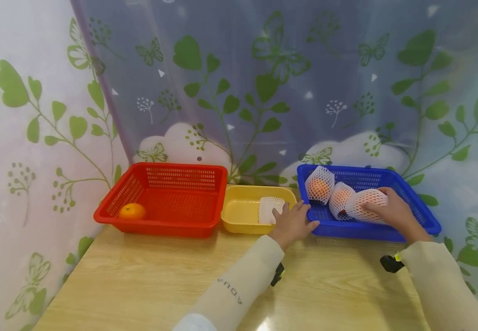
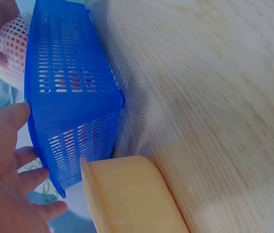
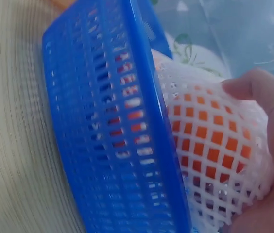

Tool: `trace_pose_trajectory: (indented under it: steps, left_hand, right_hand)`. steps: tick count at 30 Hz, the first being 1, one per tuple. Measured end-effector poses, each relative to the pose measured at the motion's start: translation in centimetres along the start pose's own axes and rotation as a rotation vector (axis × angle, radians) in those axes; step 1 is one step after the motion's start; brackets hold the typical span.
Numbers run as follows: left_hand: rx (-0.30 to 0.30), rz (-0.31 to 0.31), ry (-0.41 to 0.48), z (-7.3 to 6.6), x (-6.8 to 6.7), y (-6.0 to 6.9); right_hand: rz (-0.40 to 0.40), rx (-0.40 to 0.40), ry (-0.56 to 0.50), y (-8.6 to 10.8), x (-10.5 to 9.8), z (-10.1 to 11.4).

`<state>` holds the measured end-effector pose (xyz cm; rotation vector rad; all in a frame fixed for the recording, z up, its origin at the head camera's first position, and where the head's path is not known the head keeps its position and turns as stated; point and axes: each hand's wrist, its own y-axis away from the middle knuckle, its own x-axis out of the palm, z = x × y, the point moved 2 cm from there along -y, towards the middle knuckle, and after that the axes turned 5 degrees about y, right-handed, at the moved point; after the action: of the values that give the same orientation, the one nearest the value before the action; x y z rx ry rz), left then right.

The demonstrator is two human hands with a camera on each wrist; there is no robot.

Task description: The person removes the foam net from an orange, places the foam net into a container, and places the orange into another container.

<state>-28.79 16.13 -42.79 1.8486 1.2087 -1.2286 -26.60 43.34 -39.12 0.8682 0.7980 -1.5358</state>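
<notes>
My right hand (image 1: 396, 214) grips an orange fruit in a white foam net (image 1: 368, 205) at the right part of the blue basket (image 1: 356, 232). In the right wrist view, thumb and fingers curl round the netted fruit (image 3: 210, 136), its orange skin showing through the mesh. Two more netted fruits lie to its left, one in the back corner (image 1: 320, 186) and one in the middle (image 1: 341, 201). At the basket's left front corner is my left hand (image 1: 292, 225), fingers spread; in the left wrist view its thumb touches the blue rim.
Between the baskets stands a yellow tub (image 1: 239, 226) with a loose white foam net (image 1: 269, 208) inside. A red basket (image 1: 160, 226) on the left holds one bare orange (image 1: 132, 211). All stand on a wooden table (image 1: 148, 280) against a patterned curtain (image 1: 239, 92).
</notes>
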Motion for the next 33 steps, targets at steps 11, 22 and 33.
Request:
trace_pose_trajectory:
  steps: [11, 22, 33]
  left_hand:
    - [0.035, -0.064, 0.066, 1.3, 0.3, -0.3]
    - [0.353, -0.206, 0.190, 1.6, -1.5, 0.5]
    - [0.685, -0.300, 0.303, 3.9, -3.4, 3.7]
  right_hand:
    - [-0.045, -0.058, -0.278, 1.7, 2.0, 3.9]
    - [-0.053, -0.213, -0.391, 3.8, 4.2, 8.1]
    - [0.078, -0.339, -0.518, 5.9, 6.9, 10.9]
